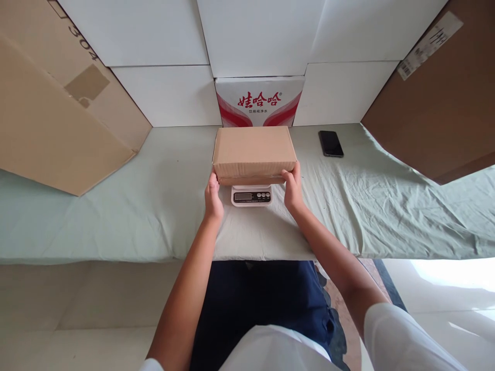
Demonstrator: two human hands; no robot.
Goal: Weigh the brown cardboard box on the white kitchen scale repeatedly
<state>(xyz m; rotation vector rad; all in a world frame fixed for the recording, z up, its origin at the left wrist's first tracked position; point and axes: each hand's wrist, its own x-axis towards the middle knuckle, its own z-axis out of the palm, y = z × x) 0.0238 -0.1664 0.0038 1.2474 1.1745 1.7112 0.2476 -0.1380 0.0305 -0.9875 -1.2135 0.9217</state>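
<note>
In the middle of the frame, the cardboard box (254, 153) is sitting square over the small scale (251, 195), leaving its display showing in front, apparently so it can be read. The left hand (213, 198) and right hand (293, 188) are pressing against the box's near corners, fingers curled, both arms reaching forward across the green cloth (135, 206).

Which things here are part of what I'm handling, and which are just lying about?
In hand: cardboard box, held by left hand and right hand; white digital scale under it.
Lying about: black phone, printed carton, big cartons.
</note>
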